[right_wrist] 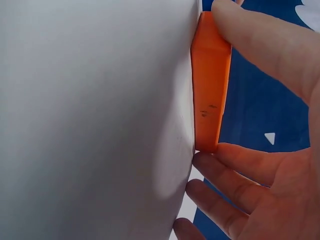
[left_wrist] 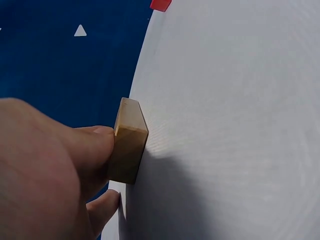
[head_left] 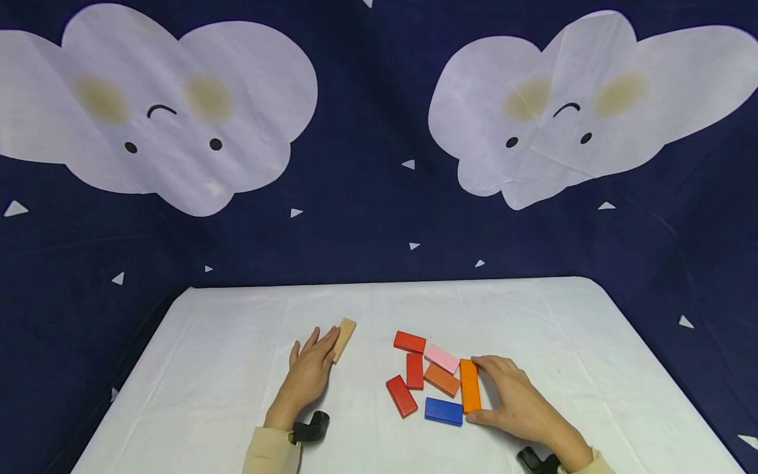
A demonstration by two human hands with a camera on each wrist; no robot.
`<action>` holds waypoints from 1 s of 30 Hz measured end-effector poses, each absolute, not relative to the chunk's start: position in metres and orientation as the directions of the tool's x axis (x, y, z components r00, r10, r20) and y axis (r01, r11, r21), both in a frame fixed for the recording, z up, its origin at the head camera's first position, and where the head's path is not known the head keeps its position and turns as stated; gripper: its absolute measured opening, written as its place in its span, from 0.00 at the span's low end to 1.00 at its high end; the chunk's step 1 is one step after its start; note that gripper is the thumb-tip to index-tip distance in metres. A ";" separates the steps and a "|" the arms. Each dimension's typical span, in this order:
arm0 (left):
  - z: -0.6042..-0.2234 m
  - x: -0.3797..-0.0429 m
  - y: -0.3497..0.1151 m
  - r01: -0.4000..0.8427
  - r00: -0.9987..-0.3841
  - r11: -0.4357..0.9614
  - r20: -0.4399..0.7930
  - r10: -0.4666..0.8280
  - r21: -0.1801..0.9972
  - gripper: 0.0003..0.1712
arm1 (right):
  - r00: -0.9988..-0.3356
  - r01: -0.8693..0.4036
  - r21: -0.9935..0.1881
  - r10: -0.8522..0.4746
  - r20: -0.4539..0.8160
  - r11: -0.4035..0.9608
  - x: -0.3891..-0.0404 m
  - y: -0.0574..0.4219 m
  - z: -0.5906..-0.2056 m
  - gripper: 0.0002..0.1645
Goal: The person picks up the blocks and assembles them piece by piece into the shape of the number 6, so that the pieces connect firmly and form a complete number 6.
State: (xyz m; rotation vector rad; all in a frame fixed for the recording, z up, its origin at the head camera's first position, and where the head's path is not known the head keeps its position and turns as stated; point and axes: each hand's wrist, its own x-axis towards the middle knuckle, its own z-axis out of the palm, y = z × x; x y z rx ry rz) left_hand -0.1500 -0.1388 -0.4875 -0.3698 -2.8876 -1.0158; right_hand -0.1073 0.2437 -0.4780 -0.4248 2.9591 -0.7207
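Observation:
My left hand [head_left: 309,374] lies at the left of a plain wooden block [head_left: 345,340], its fairly straight fingers touching that block's left edge. The block's near end [left_wrist: 127,156] shows in the left wrist view, with fingers beside it. My right hand [head_left: 521,398] grips an orange block [head_left: 470,386] lengthwise, thumb at the near end and a fingertip at the far end. In the right wrist view, the orange block [right_wrist: 210,90] has small dark marks. A darker orange block [head_left: 442,380] and a blue block [head_left: 443,411] lie just left of it.
A pink block [head_left: 441,359] and three red blocks [head_left: 401,395] lie in the middle of the white table [head_left: 225,368]. Behind it hangs a dark blue cloth [head_left: 367,217] with white clouds. A black wrist camera [head_left: 311,426] sits at the left cuff.

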 end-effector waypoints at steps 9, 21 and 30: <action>-0.491 -0.152 -0.141 0.245 -0.969 0.733 0.132 0.209 0.635 0.26 | -0.953 -0.268 -0.481 -0.304 0.003 0.835 -0.111 0.243 -0.476 0.59; -0.490 -0.153 -0.139 0.222 -0.975 0.743 0.119 0.190 0.632 0.27 | -0.966 -0.248 -0.475 -0.253 0.055 0.844 -0.112 0.245 -0.467 0.58; -0.490 -0.152 -0.138 0.222 -0.975 0.740 0.119 0.190 0.635 0.26 | -0.966 -0.258 -0.472 -0.231 0.115 0.843 -0.113 0.242 -0.456 0.58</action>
